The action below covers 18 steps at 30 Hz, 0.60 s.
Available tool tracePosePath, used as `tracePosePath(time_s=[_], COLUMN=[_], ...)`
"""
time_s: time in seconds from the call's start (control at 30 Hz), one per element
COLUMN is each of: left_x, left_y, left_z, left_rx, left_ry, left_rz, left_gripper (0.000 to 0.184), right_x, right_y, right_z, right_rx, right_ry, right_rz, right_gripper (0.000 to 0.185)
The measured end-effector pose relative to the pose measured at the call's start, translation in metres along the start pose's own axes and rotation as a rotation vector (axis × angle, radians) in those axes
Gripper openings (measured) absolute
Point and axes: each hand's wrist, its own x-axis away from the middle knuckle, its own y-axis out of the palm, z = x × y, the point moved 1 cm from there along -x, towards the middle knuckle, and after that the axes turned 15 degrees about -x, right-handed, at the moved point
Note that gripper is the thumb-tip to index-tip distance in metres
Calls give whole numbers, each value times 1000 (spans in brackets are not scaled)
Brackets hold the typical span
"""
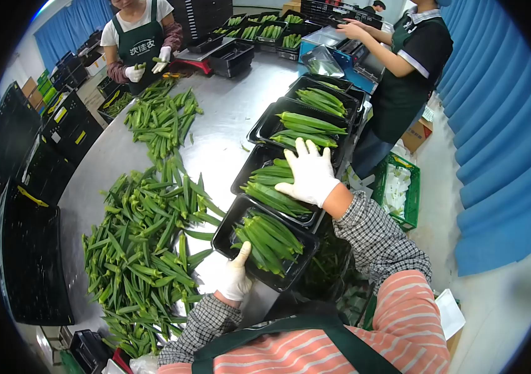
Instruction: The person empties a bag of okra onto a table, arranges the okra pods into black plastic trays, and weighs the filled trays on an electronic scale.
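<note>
My left hand (235,278), in a white glove, grips the near left corner of a black plastic tray (220,240); its thumb lies over the rim and the other fingers are mostly hidden. Okra pods (268,242) lie side by side in that tray. My right hand (310,173), also gloved, is open with fingers spread, palm down over the okra (276,194) in the neighbouring tray. Its fingertips reach toward a third tray of okra (311,124) beyond. To the left, a large heap of loose okra (144,249) spreads over the metal table (215,100).
Across the table, a person in an apron (140,47) holds okra in gloved hands. Another person (412,62) stands at the right beside a blue machine (340,53). Filled trays (271,31) line the back. A green crate (410,215) sits on the floor; black crates (28,249) stand left.
</note>
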Motion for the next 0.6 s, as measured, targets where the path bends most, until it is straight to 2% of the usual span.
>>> tracePosePath(time_s=[0.23, 0.33, 0.6], left_x=[-61, -81, -104], left_y=[4, 21, 55], left_z=[-13, -8, 6], left_rx=[-21, -129, -328], left_ry=[87, -31, -57], left_rz=[49, 37, 120], left_gripper=[43, 48, 56], right_x=[-24, -39, -61], right_y=[-1, -3, -9], right_z=[37, 57, 83], right_rx=[-12, -18, -27], right_ry=[12, 42, 80], right_rz=[78, 95, 110], right_gripper=[80, 77, 71])
